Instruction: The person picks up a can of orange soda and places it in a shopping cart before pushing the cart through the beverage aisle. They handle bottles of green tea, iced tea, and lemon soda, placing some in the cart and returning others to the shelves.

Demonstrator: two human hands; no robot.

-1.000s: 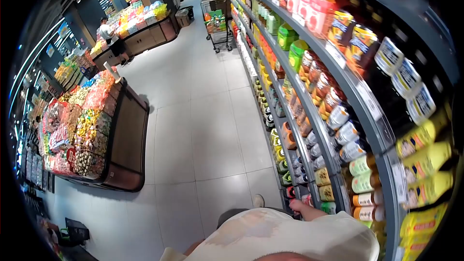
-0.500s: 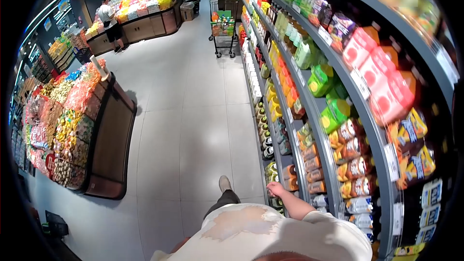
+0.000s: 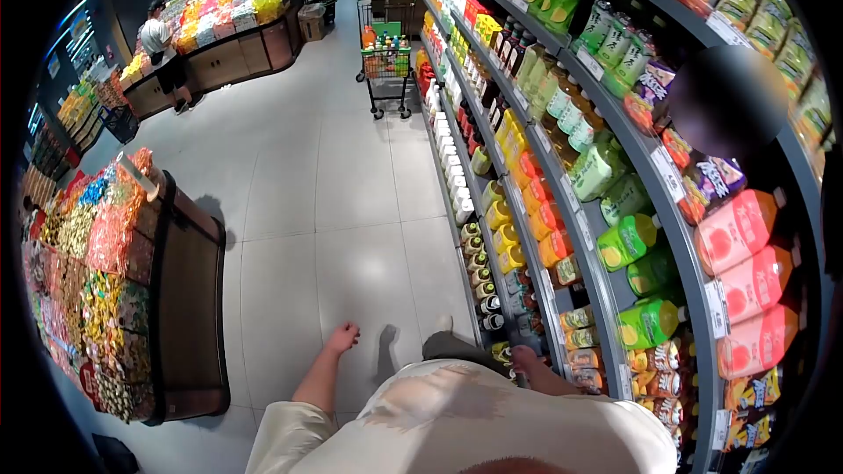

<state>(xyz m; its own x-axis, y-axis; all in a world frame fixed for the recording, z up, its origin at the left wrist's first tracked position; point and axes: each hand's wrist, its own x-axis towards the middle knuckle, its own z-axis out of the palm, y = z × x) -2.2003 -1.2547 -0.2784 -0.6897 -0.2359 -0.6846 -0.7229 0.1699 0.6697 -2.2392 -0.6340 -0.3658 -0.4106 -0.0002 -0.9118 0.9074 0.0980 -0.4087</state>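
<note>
My left hand (image 3: 344, 336) hangs in front of me over the tiled floor, its fingers loosely curled with nothing in them. My right hand (image 3: 527, 363) is low beside the lower shelves, close to the bottles there; it is blurred and its fingers cannot be made out. Near it on the right are small orange-labelled bottles (image 3: 584, 358) and green bottles (image 3: 645, 323). Higher up stand large pink bottles (image 3: 738, 233). One shoe (image 3: 443, 325) of mine shows ahead on the floor.
A shopping cart (image 3: 385, 57) with bottles in it stands ahead along the shelves. To the left is a display stand (image 3: 189, 298) heaped with wrapped goods. A person (image 3: 161, 53) stands at a farther counter (image 3: 237, 61). Shelving (image 3: 606, 290) runs along my right.
I have moved forward along the aisle, and the cart's goods show more clearly. My left hand has swung into view. My right hand has drawn back and blurred.
</note>
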